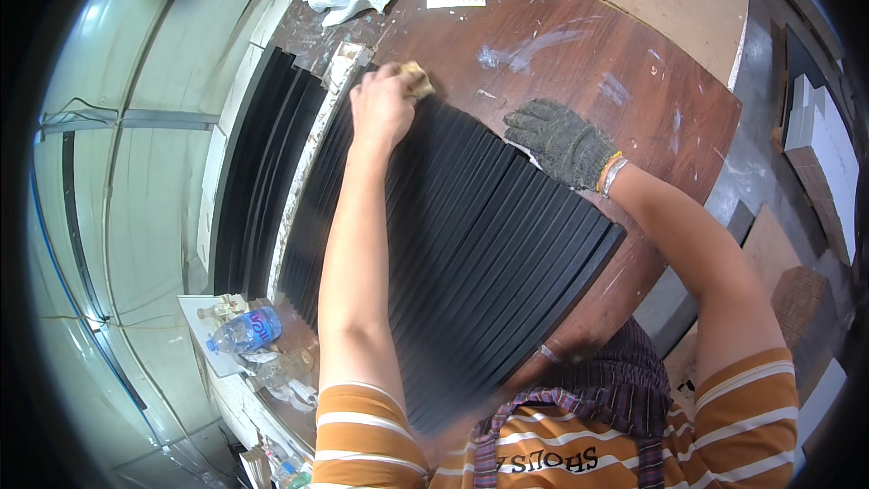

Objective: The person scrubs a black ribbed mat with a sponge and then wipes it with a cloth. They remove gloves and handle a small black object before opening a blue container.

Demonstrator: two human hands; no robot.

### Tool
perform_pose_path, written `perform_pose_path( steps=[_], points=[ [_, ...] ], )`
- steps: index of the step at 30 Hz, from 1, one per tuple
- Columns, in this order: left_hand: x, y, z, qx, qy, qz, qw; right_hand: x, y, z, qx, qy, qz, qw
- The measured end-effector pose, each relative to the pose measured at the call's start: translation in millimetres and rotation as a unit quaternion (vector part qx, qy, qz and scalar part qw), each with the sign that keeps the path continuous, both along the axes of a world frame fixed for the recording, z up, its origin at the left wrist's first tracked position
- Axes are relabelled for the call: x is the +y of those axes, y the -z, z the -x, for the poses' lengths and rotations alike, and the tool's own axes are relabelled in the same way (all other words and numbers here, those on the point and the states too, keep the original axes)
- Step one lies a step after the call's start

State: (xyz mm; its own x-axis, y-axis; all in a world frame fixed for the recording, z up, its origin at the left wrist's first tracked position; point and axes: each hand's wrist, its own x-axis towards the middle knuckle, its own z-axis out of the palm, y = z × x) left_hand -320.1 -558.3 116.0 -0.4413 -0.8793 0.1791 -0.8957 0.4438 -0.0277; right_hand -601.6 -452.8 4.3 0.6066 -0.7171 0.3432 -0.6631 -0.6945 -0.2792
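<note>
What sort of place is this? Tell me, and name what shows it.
Likely a woodworking or finishing workshop. A row of black slats lies on a paint-smeared wooden table; the left hand rubs them with a small tan sanding pad, the gloved right hand steadies them, and board offcuts lie nearby.

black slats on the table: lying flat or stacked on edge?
Lying flat. The black slats lie side by side in one layer on the brown table; the gloved right hand presses on them, the bare left hand holds a tan pad.

Black ribbed panel (pixel 489 244), grey knit glove (pixel 561 140), tan sponge (pixel 416 80).
</note>
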Motion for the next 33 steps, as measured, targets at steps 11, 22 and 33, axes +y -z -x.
perform_pose_path(
  steps=[11,22,33],
  points=[
    [-5,-10,-1,0.012,-0.029,-0.025,0.999,-1,-3,-2,0.031,0.007,-0.023,0.999],
    [3,-9,-15,0.007,-0.044,-0.037,0.998,0,-3,0,0.028,0.012,-0.030,0.999],
    [225,5,-246,-0.078,-0.241,-0.098,0.962,-1,-3,-4,-0.010,0.014,-0.038,0.999]
  ],
)
